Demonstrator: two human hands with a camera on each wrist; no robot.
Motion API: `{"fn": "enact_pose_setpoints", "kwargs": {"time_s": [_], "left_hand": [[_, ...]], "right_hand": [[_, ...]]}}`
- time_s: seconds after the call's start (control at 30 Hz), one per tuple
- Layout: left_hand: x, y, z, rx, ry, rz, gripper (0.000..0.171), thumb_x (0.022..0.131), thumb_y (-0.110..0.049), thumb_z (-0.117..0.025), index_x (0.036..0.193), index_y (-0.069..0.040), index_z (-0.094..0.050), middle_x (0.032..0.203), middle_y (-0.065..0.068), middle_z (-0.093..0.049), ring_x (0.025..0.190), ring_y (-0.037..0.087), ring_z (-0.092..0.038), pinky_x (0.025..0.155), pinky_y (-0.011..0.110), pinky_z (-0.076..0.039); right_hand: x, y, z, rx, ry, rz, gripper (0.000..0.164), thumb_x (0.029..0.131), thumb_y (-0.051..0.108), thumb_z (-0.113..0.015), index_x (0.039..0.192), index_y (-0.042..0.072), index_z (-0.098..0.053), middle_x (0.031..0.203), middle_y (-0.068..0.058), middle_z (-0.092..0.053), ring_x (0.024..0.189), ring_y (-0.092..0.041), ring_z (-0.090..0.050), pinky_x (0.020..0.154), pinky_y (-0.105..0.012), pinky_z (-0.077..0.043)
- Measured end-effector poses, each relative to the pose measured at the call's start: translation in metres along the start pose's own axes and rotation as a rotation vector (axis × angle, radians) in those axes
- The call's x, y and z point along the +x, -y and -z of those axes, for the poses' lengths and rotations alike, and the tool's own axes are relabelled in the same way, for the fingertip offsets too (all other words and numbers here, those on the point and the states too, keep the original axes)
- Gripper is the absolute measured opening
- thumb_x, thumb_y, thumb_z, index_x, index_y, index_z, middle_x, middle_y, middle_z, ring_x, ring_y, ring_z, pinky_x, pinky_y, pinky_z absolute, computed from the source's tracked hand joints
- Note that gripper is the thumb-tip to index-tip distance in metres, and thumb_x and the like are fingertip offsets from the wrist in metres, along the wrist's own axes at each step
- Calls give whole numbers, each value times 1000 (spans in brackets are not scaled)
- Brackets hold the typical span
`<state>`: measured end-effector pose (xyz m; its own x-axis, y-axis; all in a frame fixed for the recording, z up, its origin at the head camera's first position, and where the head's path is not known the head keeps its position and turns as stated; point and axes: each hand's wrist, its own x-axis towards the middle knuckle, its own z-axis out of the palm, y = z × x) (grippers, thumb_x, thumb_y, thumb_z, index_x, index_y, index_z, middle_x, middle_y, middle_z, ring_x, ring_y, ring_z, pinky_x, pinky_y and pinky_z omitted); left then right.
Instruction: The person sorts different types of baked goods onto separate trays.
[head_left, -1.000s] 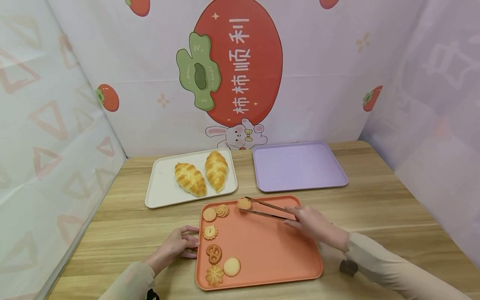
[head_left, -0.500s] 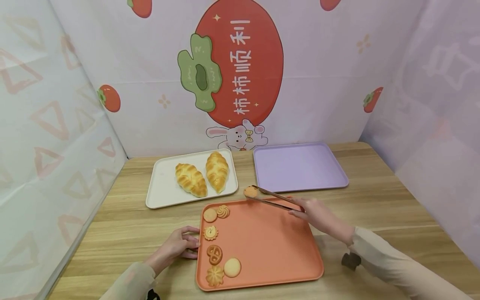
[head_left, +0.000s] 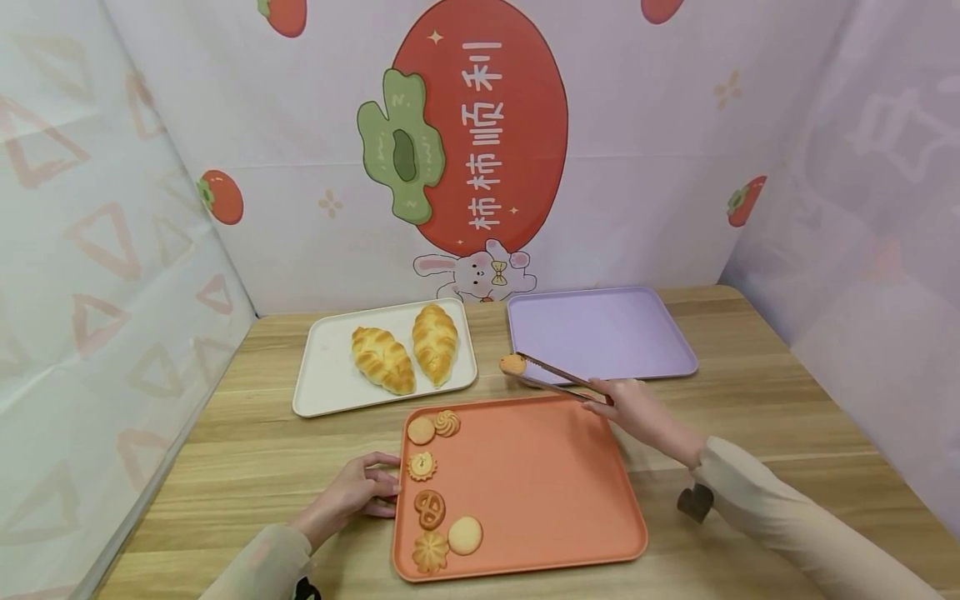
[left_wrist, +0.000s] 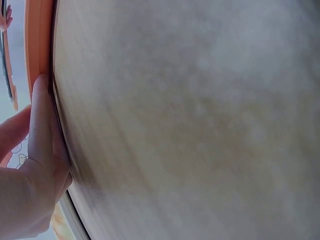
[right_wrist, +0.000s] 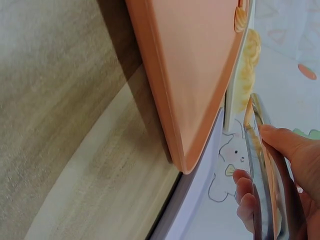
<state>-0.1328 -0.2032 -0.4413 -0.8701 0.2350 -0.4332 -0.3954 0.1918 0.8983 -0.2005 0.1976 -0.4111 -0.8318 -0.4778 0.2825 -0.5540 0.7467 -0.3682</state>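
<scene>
My right hand grips metal tongs, their tips closed round a small round cookie with dark specks. The cookie hangs at the near left corner of the purple tray. In the right wrist view, the thumb and fingers press the tongs from both sides. My left hand rests against the left rim of the orange tray. The left wrist view shows one straight finger touching that rim, with the thumb apart. Several cookies, including a pretzel, lie along the orange tray's left side.
At the back left, a white tray bears two golden bread rolls. Wood-grain tabletop surrounds the trays. Printed cloth walls stand behind and on both sides.
My right hand has lifted the speckled cookie off the orange tray with the tongs, carrying it away and slightly right to the purple tray's corner. My left hand has stayed in place.
</scene>
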Motion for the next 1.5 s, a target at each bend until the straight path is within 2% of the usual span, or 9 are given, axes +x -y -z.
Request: {"fn": "enact_pose_setpoints", "kwargs": {"time_s": [0.2, 0.4, 0.6, 0.8, 0.97, 1.2, 1.5], "left_hand": [[1, 0, 0, -6, -4, 4, 45, 80, 7, -56, 120, 13, -35, 81, 10, -60, 67, 20, -62, 61, 36, -55], [0, 0, 0, -11, -6, 7, 45, 81, 7, -55, 120, 13, -34, 82, 11, -59, 69, 20, -62, 61, 36, -55], [1, 0, 1, -14, 0, 6, 45, 81, 7, -55, 120, 13, -34, 82, 11, -59, 69, 20, -62, 61, 36, -55], [1, 0, 1, -11, -4, 5, 44, 81, 7, -55, 120, 13, -35, 82, 11, -59, 68, 20, -62, 61, 36, -55], [1, 0, 1, -10, -6, 6, 45, 81, 7, -55, 120, 13, -35, 82, 11, -59, 69, 20, -62, 61, 35, -55], [1, 0, 0, -12, -4, 5, 44, 81, 7, -55, 120, 13, -35, 81, 10, -60, 68, 20, -62, 61, 36, -55], [0, 1, 0, -12, 0, -2, 45, 80, 7, -56, 120, 14, -35, 81, 10, -60, 68, 20, -62, 60, 36, -55]], "right_hand": [[6, -9, 0, -55, -16, -14, 32, 79, 20, -65, 102, -3, -62, 54, 5, -44, 47, -5, -34, 42, -19, -31], [11, -19, 1, -84, -31, -24, 33, 78, 16, -66, 101, -6, -61, 56, 1, -50, 48, -7, -38, 44, -23, -35], [17, -30, -2, -100, -59, -6, 17, 78, 17, -66, 80, 1, -60, 57, 1, -49, 49, -12, -41, 43, -27, -37], [21, -39, -3, -114, -74, -6, 19, 77, 18, -67, 71, 6, -53, 53, 3, -40, 48, -12, -36, 42, -26, -33], [26, -46, -5, -120, -94, -35, 24, 76, 17, -68, 65, 8, -48, 52, 3, -38, 48, -14, -36, 43, -27, -32], [30, -51, -6, -139, -88, -77, 26, 76, 17, -68, 63, 7, -47, 52, 1, -38, 50, -18, -39, 44, -34, -35], [33, -55, -7, -163, -104, -55, 26, 76, 17, -68, 63, 5, -49, 51, -1, -39, 49, -18, -39, 44, -35, -36]]}}
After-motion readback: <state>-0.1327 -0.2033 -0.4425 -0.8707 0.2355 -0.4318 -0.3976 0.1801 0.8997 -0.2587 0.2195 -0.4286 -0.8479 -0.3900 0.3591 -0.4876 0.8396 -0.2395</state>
